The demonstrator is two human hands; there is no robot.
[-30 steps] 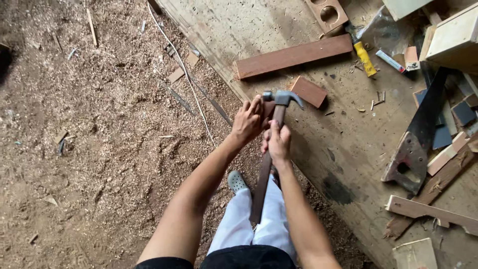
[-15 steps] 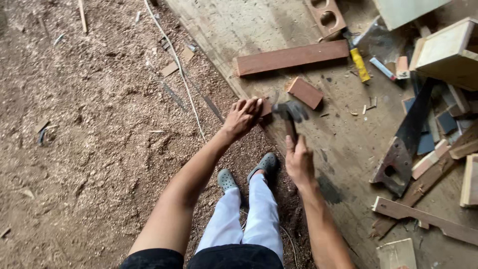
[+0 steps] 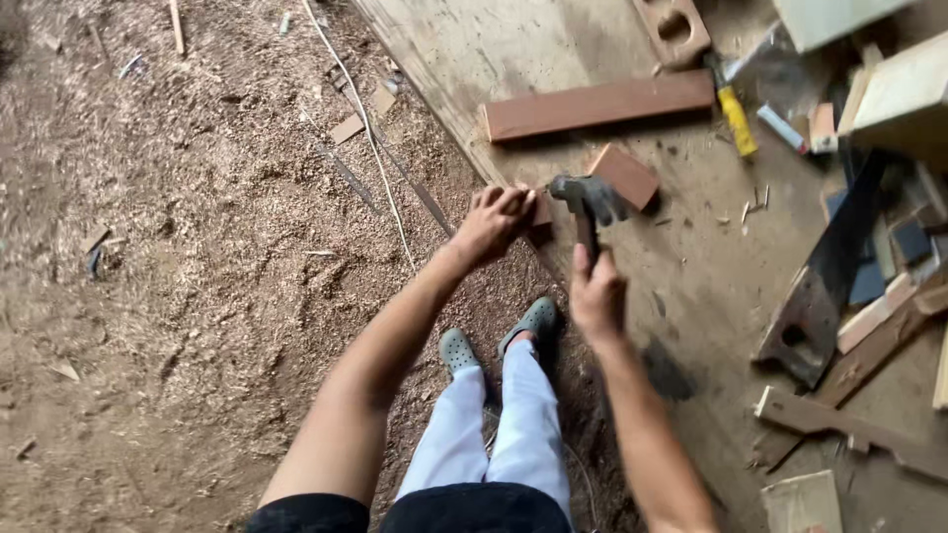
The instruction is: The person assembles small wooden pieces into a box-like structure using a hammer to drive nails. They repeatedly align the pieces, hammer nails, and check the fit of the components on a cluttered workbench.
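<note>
My right hand [image 3: 595,293] grips the wooden handle of a claw hammer [image 3: 585,198]; its metal head is blurred and hangs just above the board. My left hand [image 3: 497,222] rests on a small reddish wood block [image 3: 539,213] at the edge of the large plywood board [image 3: 553,49], fingers pressed on it. Another reddish block [image 3: 625,175] lies just right of the hammer head. A long reddish plank [image 3: 596,105] lies further back on the board. My legs in white trousers and grey clogs [image 3: 499,341] show below.
Sawdust covers the floor to the left [image 3: 178,247], with a thin white cord [image 3: 370,138] across it. At the right lie a handsaw [image 3: 825,281], a yellow-handled tool [image 3: 736,118], pale wood offcuts [image 3: 904,94] and a wooden strip [image 3: 849,424].
My right hand slid down the handle and came away from my left hand. The hammer head swung down towards the block under my left hand. The view moved closer.
</note>
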